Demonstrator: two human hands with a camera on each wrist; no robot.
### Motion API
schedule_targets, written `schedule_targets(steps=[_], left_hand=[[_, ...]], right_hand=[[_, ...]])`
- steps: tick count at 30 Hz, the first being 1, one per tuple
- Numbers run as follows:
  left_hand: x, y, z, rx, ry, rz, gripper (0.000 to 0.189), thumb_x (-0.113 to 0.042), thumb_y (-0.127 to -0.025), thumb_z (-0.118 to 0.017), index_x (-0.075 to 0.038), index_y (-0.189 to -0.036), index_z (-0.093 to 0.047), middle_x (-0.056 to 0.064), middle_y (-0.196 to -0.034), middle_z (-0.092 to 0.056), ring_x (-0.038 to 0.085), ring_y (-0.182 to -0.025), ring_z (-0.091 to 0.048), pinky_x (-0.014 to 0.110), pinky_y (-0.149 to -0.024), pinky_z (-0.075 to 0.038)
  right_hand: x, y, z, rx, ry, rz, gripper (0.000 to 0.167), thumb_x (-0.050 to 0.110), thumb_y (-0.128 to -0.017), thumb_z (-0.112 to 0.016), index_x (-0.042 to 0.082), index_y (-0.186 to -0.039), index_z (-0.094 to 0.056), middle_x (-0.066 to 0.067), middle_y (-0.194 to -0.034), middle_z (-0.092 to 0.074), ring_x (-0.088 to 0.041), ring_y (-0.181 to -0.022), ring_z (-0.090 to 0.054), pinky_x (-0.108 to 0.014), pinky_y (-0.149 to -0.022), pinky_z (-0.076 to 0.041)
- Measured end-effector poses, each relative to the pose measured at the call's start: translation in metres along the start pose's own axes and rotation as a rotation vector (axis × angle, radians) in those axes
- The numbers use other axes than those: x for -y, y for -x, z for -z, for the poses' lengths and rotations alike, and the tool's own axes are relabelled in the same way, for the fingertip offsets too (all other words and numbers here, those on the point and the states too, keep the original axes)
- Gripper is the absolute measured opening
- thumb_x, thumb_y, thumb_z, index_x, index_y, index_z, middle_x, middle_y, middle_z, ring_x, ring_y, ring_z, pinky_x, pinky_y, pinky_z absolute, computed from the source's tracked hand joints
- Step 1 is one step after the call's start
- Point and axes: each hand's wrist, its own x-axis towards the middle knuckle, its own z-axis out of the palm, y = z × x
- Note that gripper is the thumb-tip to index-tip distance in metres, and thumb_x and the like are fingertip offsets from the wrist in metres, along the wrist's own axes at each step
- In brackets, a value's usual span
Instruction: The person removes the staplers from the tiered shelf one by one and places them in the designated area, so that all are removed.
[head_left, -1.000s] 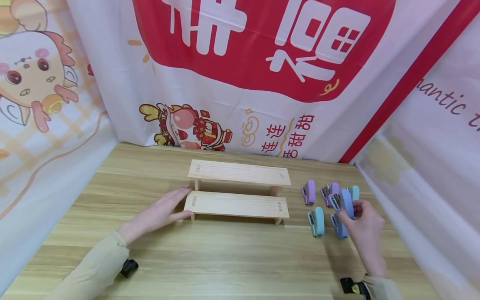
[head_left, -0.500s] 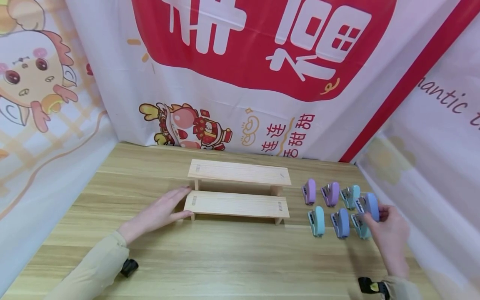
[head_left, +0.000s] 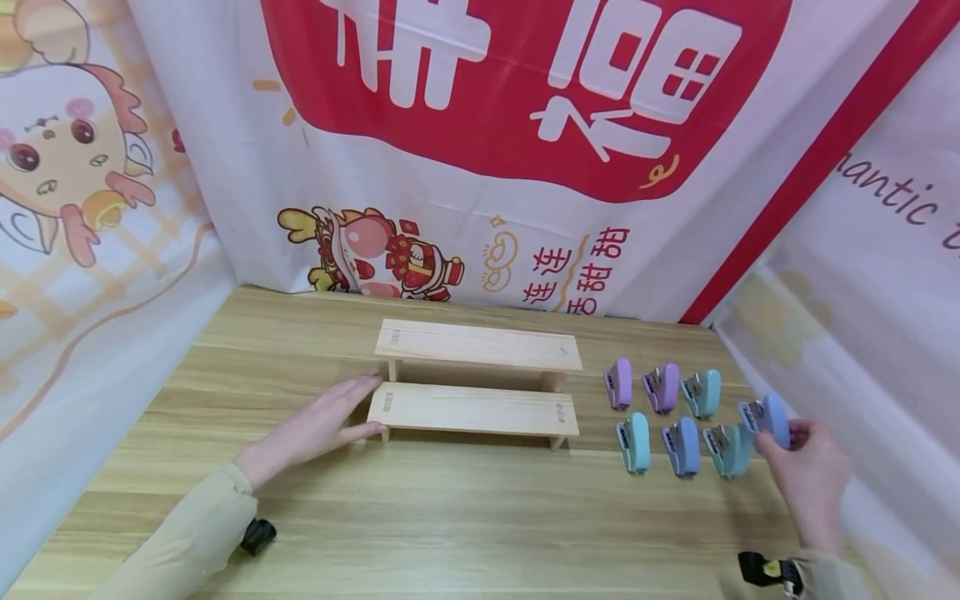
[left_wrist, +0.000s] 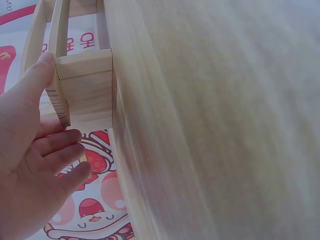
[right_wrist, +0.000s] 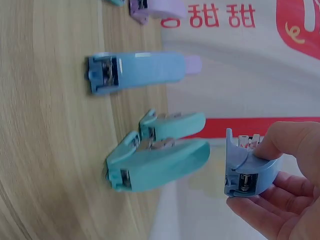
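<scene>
In my right hand (head_left: 812,475) a small blue stapler (head_left: 767,419) is held above the table's right side, pinched between thumb and fingers. The right wrist view shows this blue stapler (right_wrist: 251,172) raised apart from the others. Just left of it stand two teal staplers (head_left: 727,451), (head_left: 701,393), a blue one (head_left: 681,447), a light teal one (head_left: 633,442) and two purple ones (head_left: 618,383), (head_left: 662,388), in two rows. My left hand (head_left: 318,425) grips the left end of the low wooden shelf (head_left: 472,409), thumb at its front edge and fingers behind.
Behind the low shelf stands a slightly higher wooden shelf (head_left: 480,344). The wood-grain table (head_left: 450,525) is bounded by printed cloth at the back (head_left: 247,200), left and right (head_left: 862,300). The right cloth hangs close beside my right hand.
My right hand has carried the blue stapler rightward, past the rows, uncovering the teal staplers it overlapped. My left hand and both shelves have stayed in place.
</scene>
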Motion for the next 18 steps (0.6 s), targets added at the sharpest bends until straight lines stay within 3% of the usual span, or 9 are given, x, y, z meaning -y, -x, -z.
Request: schedule_targets(steps=[5, 12, 18], left_hand=[[0.001, 0.0, 0.0, -0.002, 0.005, -0.004, 0.081, -0.046, -0.091, -0.069, -0.001, -0.151, -0.037, 0.024, -0.154, -0.041, 0.043, -0.139, -0.045, 0.06, -0.115, -0.039], [0.001, 0.0, 0.0, -0.003, -0.001, -0.006, 0.081, -0.046, -0.091, -0.069, -0.001, -0.151, -0.038, 0.024, -0.153, -0.042, 0.043, -0.139, -0.045, 0.061, -0.115, -0.039], [0.0, 0.0, 0.0, 0.004, -0.004, 0.0, 0.081, -0.047, -0.091, -0.068, -0.002, -0.151, -0.037, 0.024, -0.154, -0.041, 0.043, -0.139, -0.044, 0.061, -0.115, -0.038]], right_hand=[[-0.011, -0.005, 0.003, 0.022, -0.008, -0.037, 0.05, 0.019, -0.086, -0.069, -0.013, -0.121, -0.055, -0.039, -0.116, -0.062, -0.048, -0.095, -0.065, -0.004, -0.049, -0.032], [-0.021, -0.011, 0.005, 0.031, 0.008, -0.043, 0.05, 0.019, -0.086, -0.069, -0.014, -0.121, -0.055, -0.04, -0.115, -0.062, -0.047, -0.092, -0.063, -0.012, -0.054, -0.034], [-0.03, -0.014, 0.004, 0.064, 0.01, -0.031, 0.05, 0.018, -0.086, -0.071, -0.016, -0.118, -0.053, -0.042, -0.113, -0.061, -0.05, -0.089, -0.064, -0.01, -0.051, -0.035]])
